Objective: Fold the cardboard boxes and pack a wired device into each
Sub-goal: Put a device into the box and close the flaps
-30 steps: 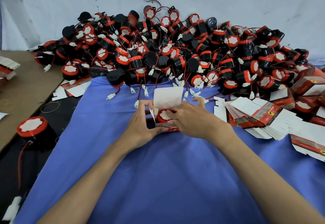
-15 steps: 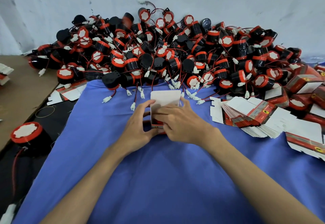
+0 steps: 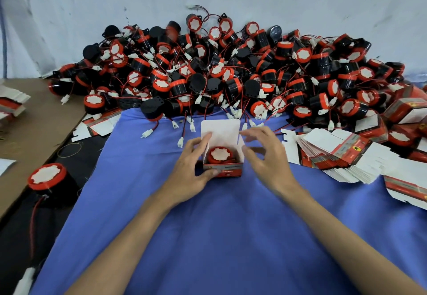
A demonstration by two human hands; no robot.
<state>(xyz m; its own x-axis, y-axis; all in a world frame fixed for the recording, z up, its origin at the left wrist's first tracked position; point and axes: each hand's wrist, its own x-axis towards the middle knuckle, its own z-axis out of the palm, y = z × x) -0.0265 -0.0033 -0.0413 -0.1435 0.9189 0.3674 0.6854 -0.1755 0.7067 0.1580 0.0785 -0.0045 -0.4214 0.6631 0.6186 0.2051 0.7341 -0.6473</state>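
The lid flap (image 3: 220, 132) is open again. The left hand (image 3: 191, 169) grips the box (image 3: 223, 171), and the right hand (image 3: 265, 158) has its fingers (image 3: 256, 132) spread beside it. The device (image 3: 220, 155) sits inside, so the box likely still needs closing.

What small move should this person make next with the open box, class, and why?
Probably fold the upright lid flap down over the device and tuck it in. The device already sits inside the box, the left hand grips the box's left side to steady it, and the right hand is by its right edge, contact unclear through blur.
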